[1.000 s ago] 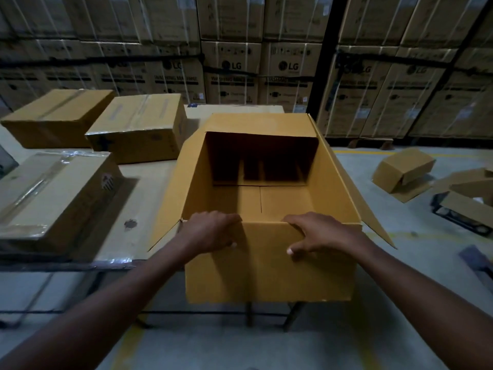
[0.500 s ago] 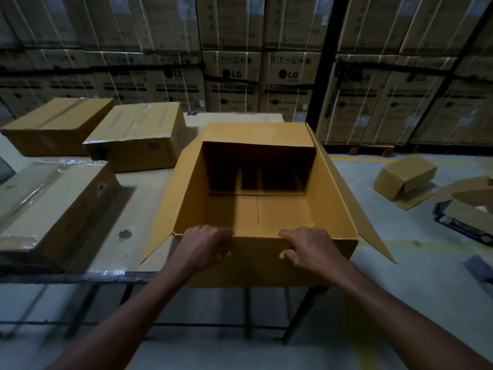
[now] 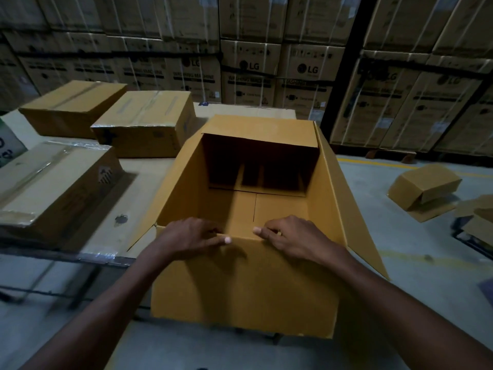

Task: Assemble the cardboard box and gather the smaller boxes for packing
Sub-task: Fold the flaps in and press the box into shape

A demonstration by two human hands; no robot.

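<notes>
A large open cardboard box (image 3: 240,289) stands at the table's near right corner, its near wall hanging past the table edge. All its top flaps are spread outward and its inside holds nothing. My left hand (image 3: 192,236) and my right hand (image 3: 290,236) both grip the box's near rim, fingers curled inside and thumbs on top. Three taped smaller boxes lie on the table to the left: a near one (image 3: 53,188), a middle one (image 3: 144,124) and a far one (image 3: 72,108).
The table (image 3: 125,198) is cardboard-covered with a dark spot by the box. Stacked washing-machine cartons (image 3: 253,65) wall the back. On the floor at right lie an opened small box (image 3: 424,185) and flattened cardboard (image 3: 477,220).
The open box has come nearer to me and more of its near wall shows. My hands have kept their grip on the rim.
</notes>
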